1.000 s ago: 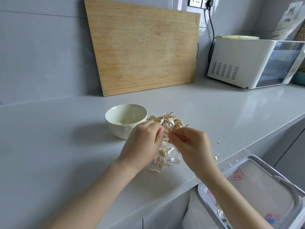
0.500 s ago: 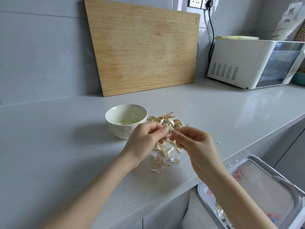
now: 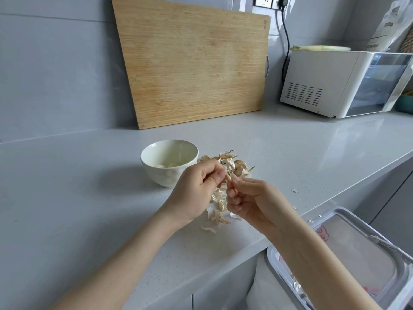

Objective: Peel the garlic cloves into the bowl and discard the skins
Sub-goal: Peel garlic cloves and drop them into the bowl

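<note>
Above the counter my left hand (image 3: 196, 191) and my right hand (image 3: 250, 200) meet, both pinching one small garlic clove (image 3: 228, 176) between fingertips; the clove is mostly hidden by the fingers. A white bowl (image 3: 156, 173) stands just left of the hands with a few peeled cloves (image 3: 171, 164) inside. Behind the hands lies a heap of unpeeled garlic cloves (image 3: 237, 164). Loose garlic skins (image 3: 218, 214) are scattered on the counter under the hands.
A wooden cutting board (image 3: 192, 63) leans on the back wall. A white appliance (image 3: 339, 83) sits at the back right. Below the counter edge at the right stands a white lined bin (image 3: 362, 249). Small skin flakes (image 3: 295, 190) lie near the counter edge.
Both hands have shifted slightly and turned, the right hand's palm now facing more upward. The fingertips still work on the same clove.
</note>
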A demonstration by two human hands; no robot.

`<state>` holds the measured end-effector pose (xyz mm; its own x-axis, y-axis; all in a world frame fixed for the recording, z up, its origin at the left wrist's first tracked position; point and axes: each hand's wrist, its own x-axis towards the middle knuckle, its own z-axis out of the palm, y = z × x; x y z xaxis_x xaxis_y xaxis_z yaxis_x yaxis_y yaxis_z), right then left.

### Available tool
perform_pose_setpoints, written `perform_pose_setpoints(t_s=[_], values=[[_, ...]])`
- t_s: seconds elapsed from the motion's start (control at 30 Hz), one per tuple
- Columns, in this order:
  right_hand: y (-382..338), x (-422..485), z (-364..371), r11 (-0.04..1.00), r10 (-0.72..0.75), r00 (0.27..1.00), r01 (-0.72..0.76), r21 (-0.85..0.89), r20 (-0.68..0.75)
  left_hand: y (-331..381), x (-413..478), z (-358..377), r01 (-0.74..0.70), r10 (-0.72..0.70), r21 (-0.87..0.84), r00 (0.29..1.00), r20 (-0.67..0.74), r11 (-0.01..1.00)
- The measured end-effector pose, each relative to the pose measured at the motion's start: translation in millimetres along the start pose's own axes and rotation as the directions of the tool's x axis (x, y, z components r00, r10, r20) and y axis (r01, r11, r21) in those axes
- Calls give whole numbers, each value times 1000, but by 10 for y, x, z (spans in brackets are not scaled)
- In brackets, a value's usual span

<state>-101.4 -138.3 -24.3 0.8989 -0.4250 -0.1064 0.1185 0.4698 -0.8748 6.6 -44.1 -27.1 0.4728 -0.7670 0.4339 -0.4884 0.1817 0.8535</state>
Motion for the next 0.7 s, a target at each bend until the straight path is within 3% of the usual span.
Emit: perform_pose_setpoints(t_s=[0.17, 0.33, 0.57, 0.7], values=[[-14, 3, -9, 973, 139, 987, -151, 176, 82, 17, -15, 0, -4, 4, 12, 1000, 25, 1000], [-28, 5, -12, 958, 158, 984, -173, 229, 83, -52, -11, -17, 19, -20, 185, 1000, 3, 983], [-6, 41, -61, 1000, 10, 999, -11, -20, -43, -115, -2, -50, 51, -45, 367, 999, -23, 929], [14, 24, -42, 980, -119, 987, 99, -173, -110, -44, -8, -28, -7, 25, 232, 997, -72, 973]])
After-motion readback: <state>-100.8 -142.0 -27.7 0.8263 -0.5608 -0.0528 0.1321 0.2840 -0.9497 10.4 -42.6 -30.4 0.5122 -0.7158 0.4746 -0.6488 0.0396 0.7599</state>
